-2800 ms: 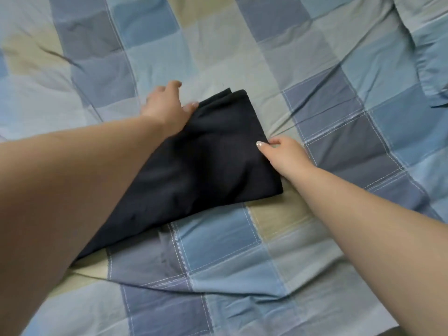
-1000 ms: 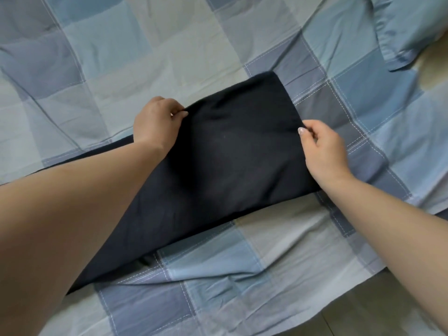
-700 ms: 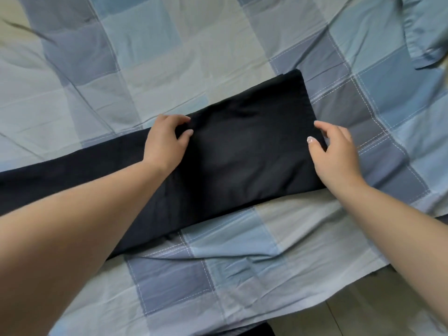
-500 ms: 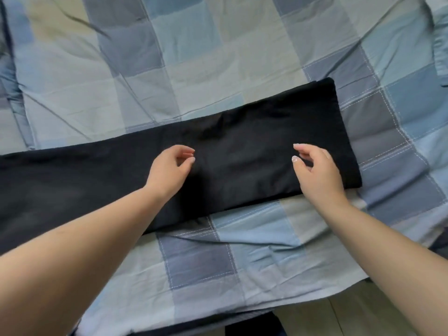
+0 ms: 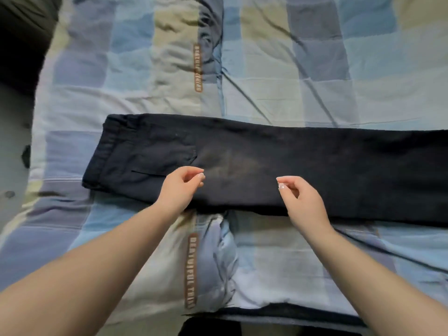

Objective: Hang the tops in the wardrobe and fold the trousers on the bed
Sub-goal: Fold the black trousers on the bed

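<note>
Dark navy trousers (image 5: 278, 163) lie flat across the bed, folded lengthwise, waistband at the left and legs running off the right edge of view. A back pocket shows near the waistband. My left hand (image 5: 179, 187) hovers over the trousers near the pocket, fingers loosely curled and holding nothing. My right hand (image 5: 300, 200) hovers over the near edge of the legs, fingers loosely curled, nothing in it.
The bed is covered by a blue, grey and beige checked quilt (image 5: 266, 69) with a brown lettered strip (image 5: 191, 267). A dark object (image 5: 21, 27) sits at the top left. A pale surface (image 5: 12, 166) borders the bed on the left; dark cloth (image 5: 208, 326) shows at the bottom.
Both hands let go of the trousers' leg end and drew back. My view swung left, so the waistband is now in sight and the trousers lie flat.
</note>
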`<action>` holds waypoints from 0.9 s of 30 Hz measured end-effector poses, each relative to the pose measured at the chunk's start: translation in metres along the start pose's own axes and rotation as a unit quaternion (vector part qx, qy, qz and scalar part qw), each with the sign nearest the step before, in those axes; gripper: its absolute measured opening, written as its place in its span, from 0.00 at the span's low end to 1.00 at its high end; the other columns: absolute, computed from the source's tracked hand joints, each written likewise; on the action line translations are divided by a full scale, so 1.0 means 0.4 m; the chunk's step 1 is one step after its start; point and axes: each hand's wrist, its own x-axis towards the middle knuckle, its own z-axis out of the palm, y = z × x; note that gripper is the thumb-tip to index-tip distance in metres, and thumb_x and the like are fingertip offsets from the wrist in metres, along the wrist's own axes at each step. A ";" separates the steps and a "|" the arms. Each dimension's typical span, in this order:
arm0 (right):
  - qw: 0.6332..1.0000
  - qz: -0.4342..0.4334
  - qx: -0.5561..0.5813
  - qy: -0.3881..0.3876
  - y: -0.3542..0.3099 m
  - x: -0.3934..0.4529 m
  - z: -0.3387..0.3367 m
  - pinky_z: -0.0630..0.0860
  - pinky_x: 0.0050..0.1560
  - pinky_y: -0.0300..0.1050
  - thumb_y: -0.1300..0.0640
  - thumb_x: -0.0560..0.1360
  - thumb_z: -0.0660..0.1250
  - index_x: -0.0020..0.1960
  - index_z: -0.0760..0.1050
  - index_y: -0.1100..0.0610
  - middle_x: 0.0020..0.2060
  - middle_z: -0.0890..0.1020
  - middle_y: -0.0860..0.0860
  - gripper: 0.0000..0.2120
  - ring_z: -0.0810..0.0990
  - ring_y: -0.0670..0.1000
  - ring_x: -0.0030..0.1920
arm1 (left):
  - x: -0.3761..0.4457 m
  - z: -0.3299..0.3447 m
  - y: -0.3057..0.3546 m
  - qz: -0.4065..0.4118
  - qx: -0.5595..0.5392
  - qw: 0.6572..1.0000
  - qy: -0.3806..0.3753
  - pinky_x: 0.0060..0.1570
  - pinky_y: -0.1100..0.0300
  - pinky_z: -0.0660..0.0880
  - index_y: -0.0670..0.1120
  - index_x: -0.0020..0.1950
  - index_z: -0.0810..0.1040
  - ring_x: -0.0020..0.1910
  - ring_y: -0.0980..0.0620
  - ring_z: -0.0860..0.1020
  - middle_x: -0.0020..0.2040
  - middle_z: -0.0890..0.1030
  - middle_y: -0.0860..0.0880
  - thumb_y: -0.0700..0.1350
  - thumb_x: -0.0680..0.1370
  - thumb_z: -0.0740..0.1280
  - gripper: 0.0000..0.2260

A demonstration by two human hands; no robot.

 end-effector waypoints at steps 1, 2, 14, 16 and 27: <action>1.000 -0.007 -0.004 -0.012 -0.036 -0.006 0.063 0.69 0.46 0.34 0.57 0.78 0.62 0.51 0.75 0.45 0.49 0.80 0.45 0.08 0.76 0.38 0.48 | 0.002 -0.068 -0.027 -0.012 -0.009 1.000 0.014 0.46 0.61 0.76 0.54 0.47 0.79 0.42 0.60 0.81 0.46 0.83 0.53 0.43 0.78 0.66 0.06; 1.000 -0.014 -0.008 -0.023 -0.065 -0.011 0.116 0.70 0.48 0.36 0.57 0.78 0.62 0.51 0.75 0.46 0.50 0.80 0.46 0.08 0.77 0.39 0.48 | 0.005 -0.124 -0.052 -0.028 -0.020 0.999 0.027 0.46 0.60 0.76 0.54 0.46 0.78 0.43 0.60 0.81 0.46 0.83 0.53 0.43 0.78 0.66 0.06; 0.894 -0.136 -0.365 -0.223 -0.250 -0.011 0.661 0.67 0.62 0.45 0.50 0.76 0.66 0.70 0.67 0.49 0.66 0.70 0.48 0.24 0.67 0.49 0.67 | 0.126 -0.449 -0.326 -0.304 -0.359 0.875 0.111 0.51 0.50 0.76 0.45 0.72 0.65 0.60 0.48 0.75 0.65 0.74 0.46 0.51 0.77 0.69 0.27; 0.875 -0.146 -0.409 -0.215 -0.244 -0.003 0.695 0.69 0.60 0.47 0.49 0.75 0.67 0.69 0.67 0.50 0.63 0.70 0.49 0.24 0.68 0.52 0.64 | 0.151 -0.441 -0.328 -0.293 -0.394 0.868 0.077 0.53 0.50 0.76 0.45 0.70 0.67 0.63 0.48 0.75 0.66 0.75 0.47 0.51 0.76 0.70 0.25; 0.838 -0.292 -0.374 -0.271 -0.276 0.016 0.748 0.74 0.50 0.44 0.60 0.73 0.65 0.58 0.78 0.51 0.47 0.78 0.50 0.15 0.77 0.52 0.51 | 0.198 -0.500 -0.395 -0.154 -0.589 0.786 0.107 0.54 0.47 0.77 0.40 0.63 0.74 0.56 0.44 0.80 0.58 0.81 0.41 0.33 0.79 0.62 0.13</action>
